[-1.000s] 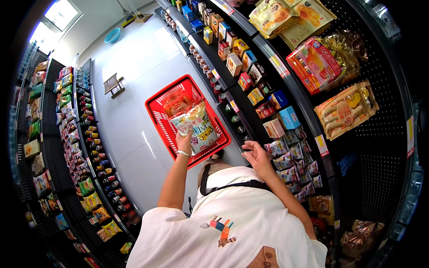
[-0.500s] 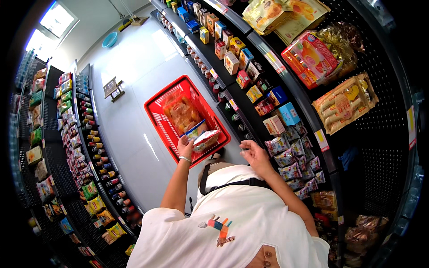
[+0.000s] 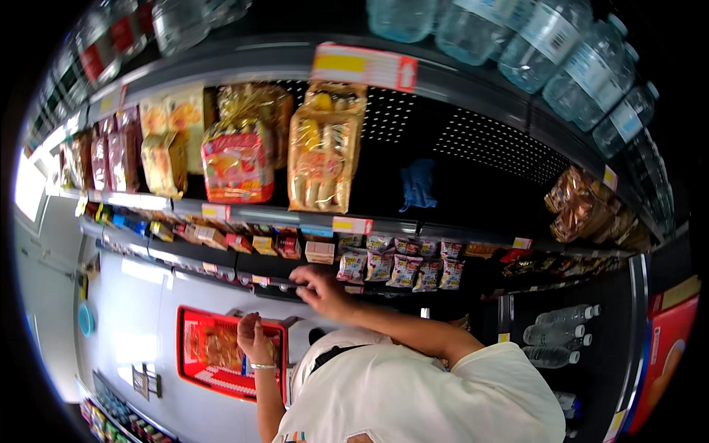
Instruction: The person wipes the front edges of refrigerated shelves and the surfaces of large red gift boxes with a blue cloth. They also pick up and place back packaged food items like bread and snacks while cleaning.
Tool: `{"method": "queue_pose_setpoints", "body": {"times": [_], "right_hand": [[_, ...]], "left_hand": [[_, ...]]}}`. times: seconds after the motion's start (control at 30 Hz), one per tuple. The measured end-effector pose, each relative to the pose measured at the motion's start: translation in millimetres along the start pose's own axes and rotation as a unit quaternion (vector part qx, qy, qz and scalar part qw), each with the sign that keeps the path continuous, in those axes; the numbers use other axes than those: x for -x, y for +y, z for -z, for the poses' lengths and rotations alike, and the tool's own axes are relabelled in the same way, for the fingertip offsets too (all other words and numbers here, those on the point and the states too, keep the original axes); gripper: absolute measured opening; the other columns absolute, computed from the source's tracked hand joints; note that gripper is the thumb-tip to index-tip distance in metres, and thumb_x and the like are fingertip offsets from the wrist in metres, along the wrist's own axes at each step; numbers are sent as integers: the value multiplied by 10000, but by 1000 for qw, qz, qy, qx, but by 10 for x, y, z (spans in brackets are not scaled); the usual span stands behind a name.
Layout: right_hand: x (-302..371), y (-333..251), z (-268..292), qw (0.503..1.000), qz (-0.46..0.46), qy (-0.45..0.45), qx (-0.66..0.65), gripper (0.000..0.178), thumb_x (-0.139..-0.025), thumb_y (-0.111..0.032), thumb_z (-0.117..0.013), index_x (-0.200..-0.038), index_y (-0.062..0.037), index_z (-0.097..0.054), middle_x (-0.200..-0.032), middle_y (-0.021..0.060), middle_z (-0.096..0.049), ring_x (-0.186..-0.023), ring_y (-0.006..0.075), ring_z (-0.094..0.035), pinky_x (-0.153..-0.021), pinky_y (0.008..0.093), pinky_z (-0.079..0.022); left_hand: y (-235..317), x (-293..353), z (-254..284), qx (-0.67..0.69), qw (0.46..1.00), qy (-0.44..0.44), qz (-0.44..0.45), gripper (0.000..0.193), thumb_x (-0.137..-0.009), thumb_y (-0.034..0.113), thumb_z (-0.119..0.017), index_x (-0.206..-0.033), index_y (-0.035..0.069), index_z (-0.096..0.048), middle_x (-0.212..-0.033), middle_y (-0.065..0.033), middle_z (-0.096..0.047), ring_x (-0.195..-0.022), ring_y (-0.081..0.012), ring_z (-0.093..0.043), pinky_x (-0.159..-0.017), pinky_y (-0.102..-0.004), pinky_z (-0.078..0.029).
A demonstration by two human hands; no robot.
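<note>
Shelves (image 3: 244, 260) of snacks curve across the view, with a red basket (image 3: 193, 347) on the floor below them at the left. Left hand (image 3: 254, 341) sits at the basket's right rim, a bracelet on its wrist, fingers curled; whether they grip the rim or a packet I cannot tell, since the hand's back faces the camera. One orange packet (image 3: 219, 347) lies flat inside the basket, probably because it was simply dropped in. Right hand (image 3: 319, 289) reaches to the shelf edge just above the basket, fingers spread and bent over the front lip, pinching nothing that I can see.

Small packets (image 3: 402, 272) stand upright in a row right of that hand, faces forward so shoppers can read them; I count about six. One shelf up, two big bags stand out: a red bag (image 3: 238, 164) and a yellow bag (image 3: 323, 156), hung or propped to face outward. Water bottles (image 3: 569, 52) lie on the top shelf, at least four in sight; three more stand low at the right.
</note>
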State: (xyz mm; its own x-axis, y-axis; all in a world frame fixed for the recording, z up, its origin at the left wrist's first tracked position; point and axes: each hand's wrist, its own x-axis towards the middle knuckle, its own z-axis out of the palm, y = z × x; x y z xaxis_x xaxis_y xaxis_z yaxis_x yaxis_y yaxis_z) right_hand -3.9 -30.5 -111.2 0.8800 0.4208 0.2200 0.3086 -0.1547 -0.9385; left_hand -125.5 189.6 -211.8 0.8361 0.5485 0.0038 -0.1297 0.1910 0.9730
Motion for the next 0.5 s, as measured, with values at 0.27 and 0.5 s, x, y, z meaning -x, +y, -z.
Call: {"method": "queue_pose_setpoints", "body": {"times": [0.27, 0.5], "right_hand": [[-574, 398, 2242, 857, 27, 291, 424, 506, -885, -250, -680, -1309, -19, -532, -1424, 203, -493, -1332, 361, -475, -1066, 475, -398], [-700, 989, 2854, 825, -61, 176, 534, 736, -937, -448, -591, -1502, -29, -373, -1589, 199, -312, -1471, 357, -294, -1175, 514, -248]], "left_hand": [[188, -15, -657, -99, 982, -156, -25, 215, -900, -77, -544, -1091, -23, -626, -994, -95, -713, -936, -168, -677, -875, -287, -523], [486, 12, -1608, -217, 943, -241, -68, 263, -836, -152, -552, -1028, -10, -661, -950, -86, -726, -871, -154, -699, -809, -275, -541]]}}
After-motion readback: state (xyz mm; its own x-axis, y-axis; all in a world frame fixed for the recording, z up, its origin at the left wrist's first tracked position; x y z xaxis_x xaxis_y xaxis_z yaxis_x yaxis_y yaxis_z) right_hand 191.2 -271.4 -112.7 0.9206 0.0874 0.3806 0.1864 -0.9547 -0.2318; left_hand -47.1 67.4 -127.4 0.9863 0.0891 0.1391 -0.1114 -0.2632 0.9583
